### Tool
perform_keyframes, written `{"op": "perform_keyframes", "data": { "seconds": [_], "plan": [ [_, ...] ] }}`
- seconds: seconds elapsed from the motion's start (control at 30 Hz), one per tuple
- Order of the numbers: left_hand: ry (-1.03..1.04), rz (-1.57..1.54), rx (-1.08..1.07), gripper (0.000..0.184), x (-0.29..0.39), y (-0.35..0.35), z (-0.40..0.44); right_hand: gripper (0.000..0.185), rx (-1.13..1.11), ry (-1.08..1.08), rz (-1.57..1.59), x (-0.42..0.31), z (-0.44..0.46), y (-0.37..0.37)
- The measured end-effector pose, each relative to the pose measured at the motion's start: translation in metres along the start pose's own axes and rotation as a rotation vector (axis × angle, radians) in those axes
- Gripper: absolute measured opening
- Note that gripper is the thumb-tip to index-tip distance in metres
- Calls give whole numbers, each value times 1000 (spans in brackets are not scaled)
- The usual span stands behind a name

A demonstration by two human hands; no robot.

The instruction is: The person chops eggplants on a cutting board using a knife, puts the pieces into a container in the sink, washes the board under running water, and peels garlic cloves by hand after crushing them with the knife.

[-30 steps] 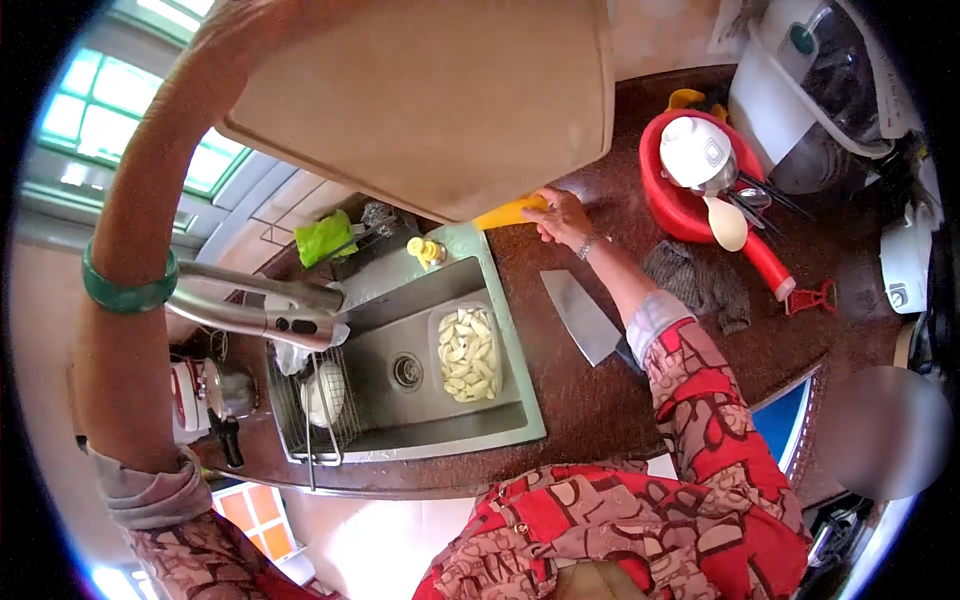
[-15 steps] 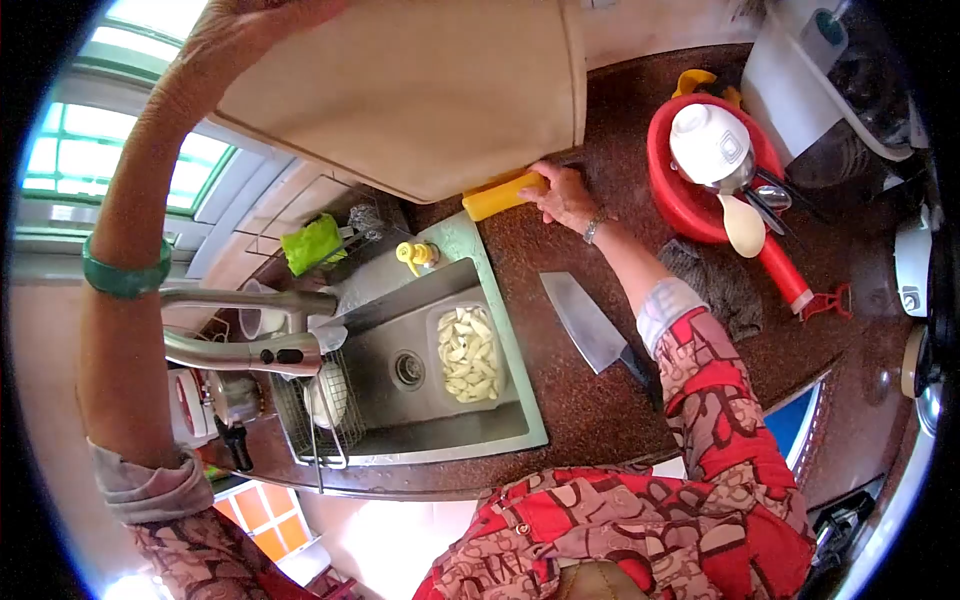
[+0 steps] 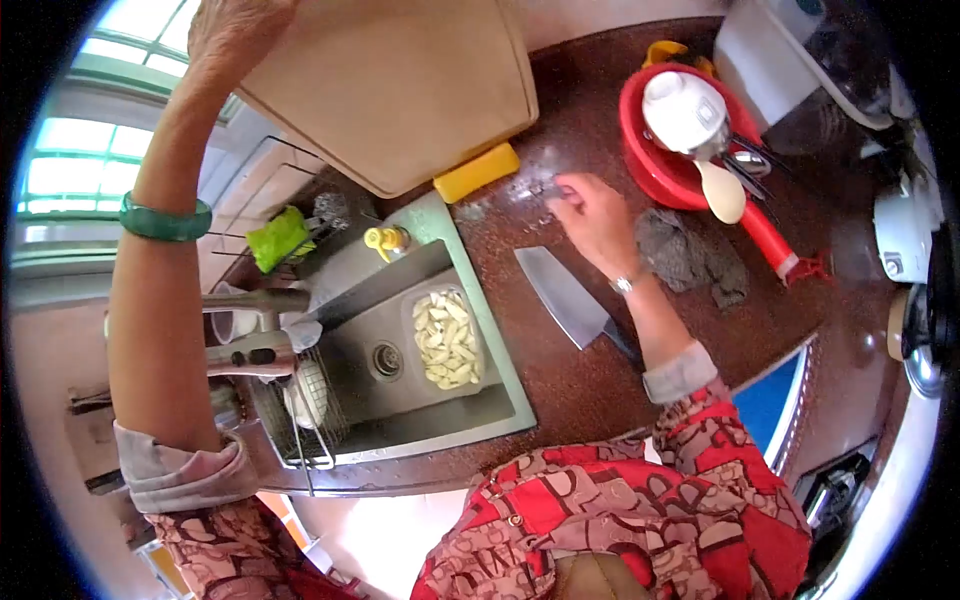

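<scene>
My left hand (image 3: 240, 35) grips the upper left edge of a large beige cutting board (image 3: 400, 90), which it holds tilted up at the back of the counter. Along the board's lower edge lies a yellow oblong piece (image 3: 477, 172); I cannot make out its kind. My right hand (image 3: 598, 228) is over the counter, apart from the yellow piece, its fingers loosely curled with nothing visible in them. Just below that hand a cleaver (image 3: 565, 298) rests flat, its dark handle partly hidden by my forearm. A crumpled grey cloth (image 3: 690, 257) lies beside my right wrist.
Peeled pale pieces (image 3: 445, 340) fill a clear container in the sink (image 3: 400, 420). A tap (image 3: 250, 355), wire basket (image 3: 310, 410) and yellow pump bottle (image 3: 387, 240) are around it. A red colander-like bowl (image 3: 640, 150) holds a white bowl (image 3: 683, 110) and spoon (image 3: 722, 192).
My right hand has come off the yellow piece and drawn back toward me, above the cleaver. My left hand still holds the board. The whole view has shifted slightly.
</scene>
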State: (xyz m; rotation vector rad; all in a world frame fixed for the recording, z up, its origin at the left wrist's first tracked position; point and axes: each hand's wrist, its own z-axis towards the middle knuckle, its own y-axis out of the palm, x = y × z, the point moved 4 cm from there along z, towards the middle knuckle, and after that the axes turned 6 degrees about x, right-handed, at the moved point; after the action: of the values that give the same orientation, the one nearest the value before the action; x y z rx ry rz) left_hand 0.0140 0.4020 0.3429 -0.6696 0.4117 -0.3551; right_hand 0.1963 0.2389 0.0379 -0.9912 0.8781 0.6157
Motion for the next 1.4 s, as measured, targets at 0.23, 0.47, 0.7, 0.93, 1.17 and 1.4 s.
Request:
{"op": "perform_keyframes", "data": {
  "seconds": [0.23,0.47,0.7,0.93,1.17,1.4],
  "plan": [
    [-27,-25,-100,58,13,14,-26,48,227,34,-747,50,-93,-125],
    [205,-82,197,44,39,54,-90,71,62,-58,-845,58,-84,-79],
    [-201,-724,-626,35,163,79,-271,60,-40,-186,-683,32,-48,-7],
    [72,-597,-653,64,225,65,-320,48,6,-239,-730,33,-6,29],
    [220,-601,-734,43,244,33,-352,44,-248,-346,-574,15,-35,30],
    [219,-526,-797,53,270,21,-390,40,-214,-295,-588,-29,-50,96]
  ]
}}
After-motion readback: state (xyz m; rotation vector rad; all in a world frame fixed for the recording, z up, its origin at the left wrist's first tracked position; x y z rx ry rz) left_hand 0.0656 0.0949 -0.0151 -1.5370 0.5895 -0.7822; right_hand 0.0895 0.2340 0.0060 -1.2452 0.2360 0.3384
